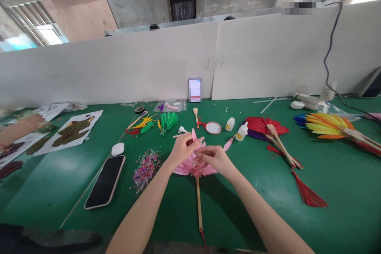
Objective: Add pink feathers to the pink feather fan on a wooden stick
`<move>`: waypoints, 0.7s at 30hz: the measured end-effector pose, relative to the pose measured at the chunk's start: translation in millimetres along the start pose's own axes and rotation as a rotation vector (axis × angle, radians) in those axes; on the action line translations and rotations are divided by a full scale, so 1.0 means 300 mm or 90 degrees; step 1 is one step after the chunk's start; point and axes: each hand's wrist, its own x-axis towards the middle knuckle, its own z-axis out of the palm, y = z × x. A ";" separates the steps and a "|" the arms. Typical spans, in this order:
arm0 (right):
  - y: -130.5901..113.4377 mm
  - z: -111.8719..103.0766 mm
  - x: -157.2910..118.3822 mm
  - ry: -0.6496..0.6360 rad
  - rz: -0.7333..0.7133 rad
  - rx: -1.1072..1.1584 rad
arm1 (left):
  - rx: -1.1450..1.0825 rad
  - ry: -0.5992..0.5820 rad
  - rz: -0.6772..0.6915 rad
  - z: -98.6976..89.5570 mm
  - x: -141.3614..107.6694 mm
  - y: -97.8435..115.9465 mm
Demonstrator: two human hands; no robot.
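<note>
A pink feather fan with a wooden handle lies on the green table, its handle toward me. Above its feathers, my left hand has its fingers closed on an upright pink feather. My right hand is beside it over the fan, with thumb and fingers pinched together; what is between them is too small to make out. Another pink feather lies just beyond my right hand, by a white glue bottle. A second small bottle stands behind.
A phone, white case and colourful scraps lie left. Green feathers and a round mirror are behind. Red and yellow-orange fans lie right. Another person's hand rests far left.
</note>
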 end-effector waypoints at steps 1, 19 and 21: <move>-0.001 0.000 -0.001 0.000 0.003 0.006 | -0.003 0.000 -0.002 0.001 -0.001 -0.001; -0.027 0.014 -0.019 -0.023 0.011 0.003 | -0.090 0.009 -0.039 -0.001 -0.004 0.017; -0.027 0.019 -0.021 -0.023 0.003 -0.017 | -0.093 -0.006 -0.040 0.002 -0.006 0.014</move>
